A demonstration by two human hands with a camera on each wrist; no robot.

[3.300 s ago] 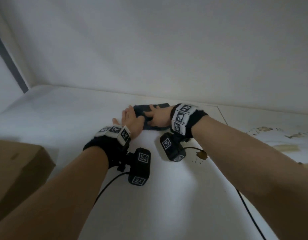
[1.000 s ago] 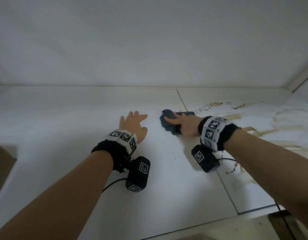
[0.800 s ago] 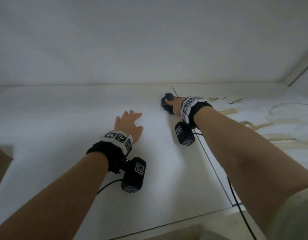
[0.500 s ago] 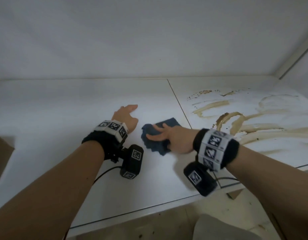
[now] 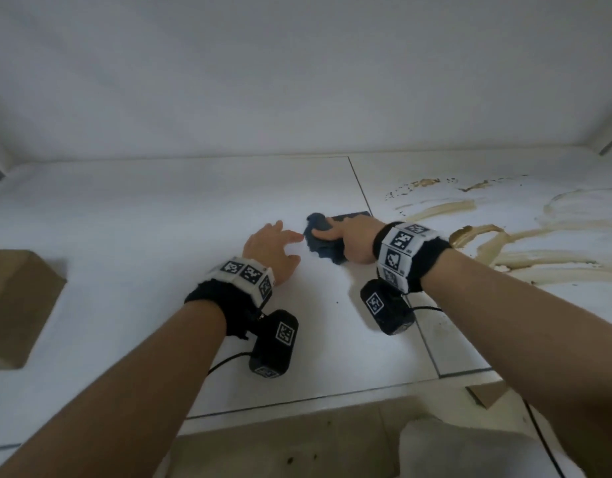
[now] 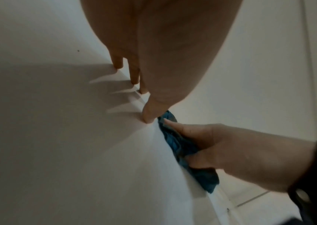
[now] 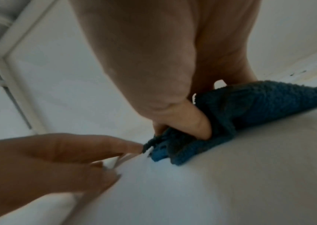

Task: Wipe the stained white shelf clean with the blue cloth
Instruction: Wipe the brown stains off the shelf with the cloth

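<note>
Blue cloth [image 5: 323, 244] bunched under right hand [image 5: 354, 241].

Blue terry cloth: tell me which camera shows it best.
The right wrist view: the blue terry cloth fills the frame, nap and folds clear under the right hand. The head view shows a small dark patch; the left wrist view shows only a thin edge-on strip.

Two hands, a left hand [image 5: 271, 248] and a right hand [image 5: 354, 241], one blue cloth [image 5: 323, 243], one white shelf [image 5: 132, 236], two wrist cameras and one cardboard box [image 5: 16, 305] are seen.
</note>
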